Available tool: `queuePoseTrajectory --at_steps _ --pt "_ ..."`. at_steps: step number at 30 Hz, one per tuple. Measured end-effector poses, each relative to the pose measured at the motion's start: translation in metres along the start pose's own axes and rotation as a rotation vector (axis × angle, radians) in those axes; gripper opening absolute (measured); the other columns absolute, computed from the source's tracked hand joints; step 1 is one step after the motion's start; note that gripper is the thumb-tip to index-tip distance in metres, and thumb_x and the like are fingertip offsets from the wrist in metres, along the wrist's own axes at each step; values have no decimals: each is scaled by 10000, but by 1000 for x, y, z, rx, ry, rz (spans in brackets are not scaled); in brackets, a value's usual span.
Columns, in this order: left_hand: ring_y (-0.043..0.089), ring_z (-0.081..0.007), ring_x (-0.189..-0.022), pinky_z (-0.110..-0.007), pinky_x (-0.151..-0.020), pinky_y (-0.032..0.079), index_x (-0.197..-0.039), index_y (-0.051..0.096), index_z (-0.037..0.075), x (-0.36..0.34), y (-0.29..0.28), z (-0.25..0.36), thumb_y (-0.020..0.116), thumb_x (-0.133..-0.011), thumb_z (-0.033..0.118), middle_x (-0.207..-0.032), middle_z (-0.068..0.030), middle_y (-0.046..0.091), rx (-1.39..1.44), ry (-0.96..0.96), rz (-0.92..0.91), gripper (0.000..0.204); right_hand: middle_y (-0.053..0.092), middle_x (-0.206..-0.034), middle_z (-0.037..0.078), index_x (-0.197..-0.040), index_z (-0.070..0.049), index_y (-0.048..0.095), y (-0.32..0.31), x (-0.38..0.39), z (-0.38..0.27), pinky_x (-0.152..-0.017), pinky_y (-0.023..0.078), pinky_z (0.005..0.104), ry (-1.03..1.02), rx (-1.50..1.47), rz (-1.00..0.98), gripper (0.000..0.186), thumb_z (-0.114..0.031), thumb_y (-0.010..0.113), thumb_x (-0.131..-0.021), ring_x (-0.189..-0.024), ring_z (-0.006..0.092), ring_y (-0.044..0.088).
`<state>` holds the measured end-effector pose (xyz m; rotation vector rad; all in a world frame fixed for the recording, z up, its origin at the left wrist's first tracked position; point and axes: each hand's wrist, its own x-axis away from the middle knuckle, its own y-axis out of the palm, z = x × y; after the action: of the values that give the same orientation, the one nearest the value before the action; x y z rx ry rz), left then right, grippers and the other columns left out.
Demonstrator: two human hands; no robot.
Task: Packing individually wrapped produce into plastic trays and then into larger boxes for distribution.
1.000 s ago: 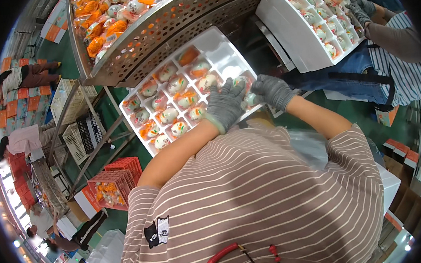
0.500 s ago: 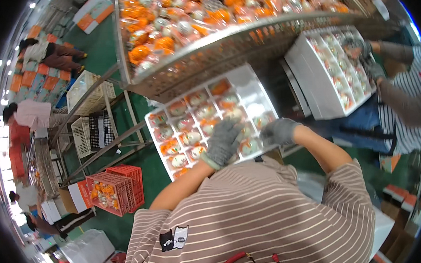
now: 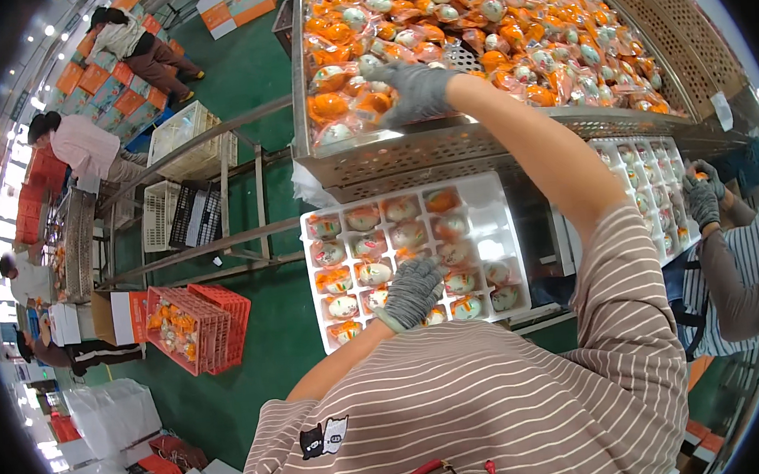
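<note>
A white foam tray with square compartments lies in front of me. Eggs in clear wrap with orange print fill most of its compartments; several at the right side are bare. My left hand, in a grey knit glove, rests over the eggs in the tray's near middle, fingers spread. My right hand, gloved the same way, reaches across into a metal bin heaped with wrapped eggs. Its thumb and fingers are apart above the eggs at the bin's near left corner, close to one pale egg.
At right, a co-worker's gloved hands work at another white tray of eggs. Red crates stand on the green floor at left, beyond a metal rail. Other people and stacked cartons are farther left.
My right hand has left the tray's right side and moved up and forward into the egg bin. The left hand stays over the tray. The view has shifted.
</note>
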<state>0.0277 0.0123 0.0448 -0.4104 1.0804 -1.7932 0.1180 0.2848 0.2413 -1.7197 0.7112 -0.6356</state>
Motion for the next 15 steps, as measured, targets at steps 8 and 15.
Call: queuePoseTrajectory --at_steps 8,15 --pt "503 -322 -1109 -444 -994 352 -1102 590 57 25 12 -20 518 -839 122 -1125 -135 582 321 -163 118 281 652 -898 131 -1195 -221 545 36 -62 9 -665 526 420 57 -49 -179 620 -282 767 -618 -804 262 638" --pt "576 -234 -955 -319 -851 437 -1025 614 10 59 -26 -11 532 -859 44 -1013 -121 618 707 -595 538 188 627 -999 142 -1104 -65 594 16 -56 20 -603 520 359 -43 -317 -87 410 -312 624 -778 -669 229 617"
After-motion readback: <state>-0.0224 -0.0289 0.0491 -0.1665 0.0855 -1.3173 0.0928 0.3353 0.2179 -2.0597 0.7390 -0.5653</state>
